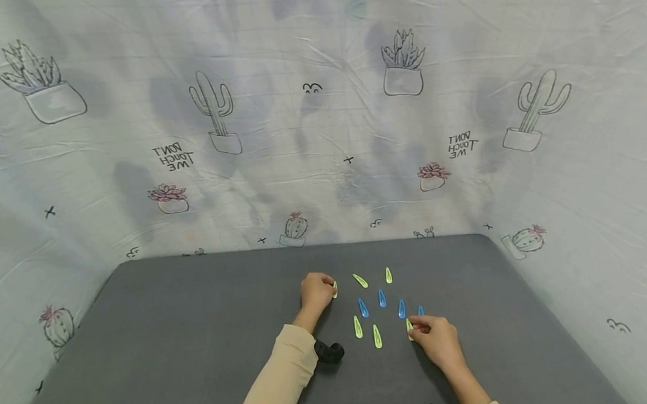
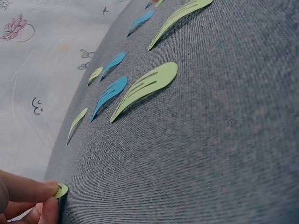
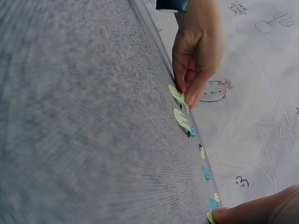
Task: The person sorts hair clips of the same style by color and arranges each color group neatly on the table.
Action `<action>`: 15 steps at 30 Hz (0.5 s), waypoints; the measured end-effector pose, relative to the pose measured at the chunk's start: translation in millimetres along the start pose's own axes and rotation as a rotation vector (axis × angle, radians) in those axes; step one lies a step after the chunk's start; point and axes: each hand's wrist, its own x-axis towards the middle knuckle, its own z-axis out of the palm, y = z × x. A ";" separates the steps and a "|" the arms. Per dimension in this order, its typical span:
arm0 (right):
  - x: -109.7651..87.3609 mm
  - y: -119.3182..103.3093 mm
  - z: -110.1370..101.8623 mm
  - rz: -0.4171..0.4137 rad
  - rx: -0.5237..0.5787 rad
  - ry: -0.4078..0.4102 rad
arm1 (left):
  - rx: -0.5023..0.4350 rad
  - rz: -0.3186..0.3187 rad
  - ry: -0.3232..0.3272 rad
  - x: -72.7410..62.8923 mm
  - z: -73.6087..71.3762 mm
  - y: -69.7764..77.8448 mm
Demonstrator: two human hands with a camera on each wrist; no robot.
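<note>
My left hand (image 1: 316, 291) pinches a yellow-green snap hair clip (image 2: 62, 190) between thumb and finger, at the left end of a spread of clips. On the near right, my right hand (image 1: 437, 340) pinches another yellow-green hair clip (image 1: 410, 330) by thumb and fingertips. Between the hands lie blue hair clips, one at the left (image 1: 363, 308) and one nearer the right hand (image 1: 401, 309). A further blue clip (image 1: 420, 310) shows just beyond the right fingers. Two yellow-green clips (image 1: 377, 337) lie in front, and two more (image 1: 388, 276) at the back.
A dark grey cloth-like tabletop (image 1: 185, 345) carries the clips. Behind and at both sides hangs a pale sheet (image 1: 316, 124) printed with cacti. Black straps with small devices (image 1: 329, 352) sit at both wrists, below beige sleeves (image 1: 282, 375).
</note>
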 end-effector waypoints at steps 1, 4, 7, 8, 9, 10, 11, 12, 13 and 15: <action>-0.4 0.2 0.2 0.000 0.003 -0.001 | -0.007 0.000 -0.002 -0.8 -0.9 -1.1; -0.8 0.6 1.0 0.005 0.008 -0.001 | -0.048 -0.013 -0.011 -2.6 -3.2 -6.6; -0.6 1.9 1.2 0.007 0.021 0.000 | -0.141 -0.041 -0.041 -4.4 -6.7 -15.2; -0.4 2.3 1.2 0.012 0.023 0.000 | -0.183 -0.059 -0.054 -5.3 -8.8 -18.1; 0.0 2.8 1.1 0.014 0.029 -0.004 | -0.226 -0.077 -0.067 -6.8 -11.6 -20.2; 0.3 3.2 0.8 0.016 0.037 -0.006 | -0.270 -0.087 -0.081 -8.2 -14.6 -22.8; 0.7 3.5 0.8 0.021 0.042 -0.008 | -0.316 -0.102 -0.095 -9.6 -17.7 -25.5; 1.2 3.7 0.7 0.027 0.048 -0.010 | -0.356 -0.112 -0.106 -11.4 -21.3 -27.6; 1.3 3.9 0.4 0.027 0.049 -0.011 | -0.390 -0.118 -0.115 -13.2 -25.1 -30.1; 1.4 3.8 0.0 0.029 0.055 -0.012 | -0.447 -0.136 -0.124 -16.9 -33.2 -35.8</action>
